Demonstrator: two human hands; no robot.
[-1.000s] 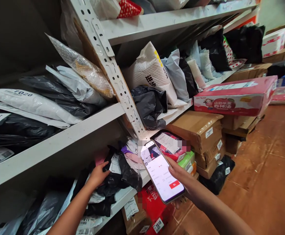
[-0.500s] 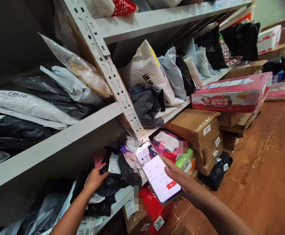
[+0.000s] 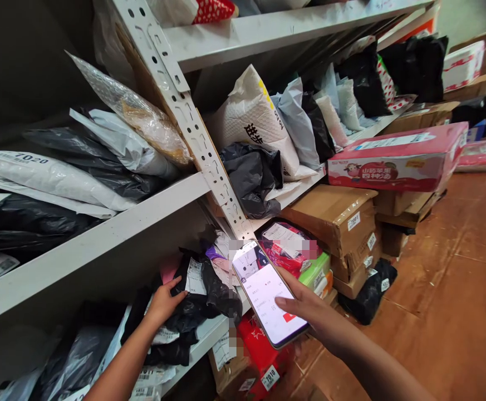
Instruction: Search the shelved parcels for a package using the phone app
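My right hand [image 3: 309,309] grips a smartphone [image 3: 265,295], its lit screen toward me and the thumb over the lower part of the screen. The screen shows a camera picture at the top and a red button below. My left hand [image 3: 165,301] rests against a black plastic parcel [image 3: 215,284] on the lower shelf, finger and thumb apart. A white label [image 3: 195,277] on that parcel faces outward. Beside my fingers lies a pink piece of packaging [image 3: 170,269], and more black parcels are packed under the hand.
White metal shelving [image 3: 201,139] slants across the view, filled with bagged parcels. Cardboard boxes [image 3: 330,214] and a pink carton [image 3: 393,159] are stacked on the right. A red bag [image 3: 259,345] stands below the shelf, over the brown floor [image 3: 447,289].
My right thumb has shifted slightly left and down across the phone screen. The left hand stays at the black parcel.
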